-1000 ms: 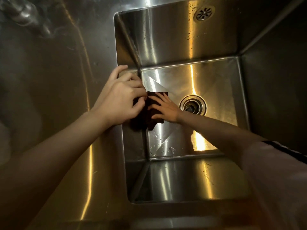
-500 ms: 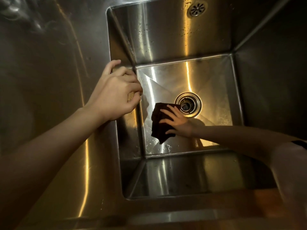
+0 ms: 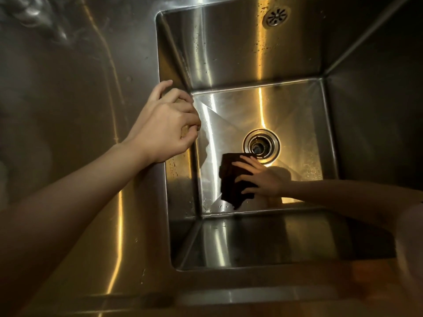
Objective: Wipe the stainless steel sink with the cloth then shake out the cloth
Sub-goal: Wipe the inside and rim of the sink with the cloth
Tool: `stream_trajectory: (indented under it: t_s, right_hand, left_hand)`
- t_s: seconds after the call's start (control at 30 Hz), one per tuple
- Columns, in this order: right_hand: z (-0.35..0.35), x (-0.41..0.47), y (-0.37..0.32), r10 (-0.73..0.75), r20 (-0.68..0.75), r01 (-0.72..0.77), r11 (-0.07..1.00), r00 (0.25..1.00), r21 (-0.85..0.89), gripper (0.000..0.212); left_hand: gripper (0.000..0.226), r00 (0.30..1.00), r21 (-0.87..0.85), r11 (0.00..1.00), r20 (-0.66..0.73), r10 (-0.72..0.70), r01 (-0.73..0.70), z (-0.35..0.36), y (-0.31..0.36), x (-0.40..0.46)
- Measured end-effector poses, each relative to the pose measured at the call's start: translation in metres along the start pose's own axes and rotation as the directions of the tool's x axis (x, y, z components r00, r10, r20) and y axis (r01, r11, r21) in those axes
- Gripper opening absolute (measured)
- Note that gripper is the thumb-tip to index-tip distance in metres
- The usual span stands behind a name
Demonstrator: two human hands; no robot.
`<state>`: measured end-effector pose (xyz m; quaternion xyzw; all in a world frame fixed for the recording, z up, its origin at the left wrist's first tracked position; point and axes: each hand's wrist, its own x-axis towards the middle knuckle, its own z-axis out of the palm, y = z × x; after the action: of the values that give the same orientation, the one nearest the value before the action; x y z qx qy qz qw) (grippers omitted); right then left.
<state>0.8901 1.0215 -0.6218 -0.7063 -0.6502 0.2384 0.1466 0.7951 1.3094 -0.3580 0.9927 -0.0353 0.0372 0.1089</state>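
Head view is looking straight down into the sink, where a dark cloth (image 3: 235, 179) is lying bunched on the sink floor, just near and left of the round drain (image 3: 261, 144), its far edge touching the drain's rim. The right hand (image 3: 263, 177) is pressing down on the cloth with straight, spread fingers, palm flat, reaching in from the right with the forearm crossing the basin. The stainless steel sink (image 3: 240, 49) is showing water droplets along the left part of its floor and on its far wall, with bright yellow streaks of reflected light running down the metal. A small round overflow grille (image 3: 275, 16) is sitting high on the far wall. The left hand (image 3: 169, 124) is hanging over the sink's left rim with its fingers curled inward and gripping nothing visible, thumb pointing far; whether it is touching the rim cannot be told. To the left, the steel bench (image 3: 80, 110) is spreading away, dim and smeared with reflections.
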Motion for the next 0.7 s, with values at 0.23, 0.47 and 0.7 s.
stream_trajectory:
  t_s: [0.23, 0.47, 0.7]
  right_hand:
    - [-0.007, -0.034, 0.016, 0.035, 0.034, -0.035, 0.999, 0.999, 0.002, 0.039]
    - [0.017, 0.022, -0.045, 0.017, 0.017, -0.020, 0.980, 1.000, 0.199, 0.037]
    - [0.036, 0.058, -0.094, 0.198, -0.041, -0.181, 0.948, 0.979, 0.262, 0.029]
  left_hand:
    - [0.029, 1.000, -0.021, 1.000, 0.001, 0.000, 0.000, 0.001, -0.002, 0.001]
    - [0.027, 1.000, -0.017, 1.000, -0.004, -0.007, 0.007, 0.002, -0.001, 0.000]
    - [0.031, 1.000, -0.014, 1.000, 0.006, -0.013, 0.013, 0.003, -0.002, 0.000]
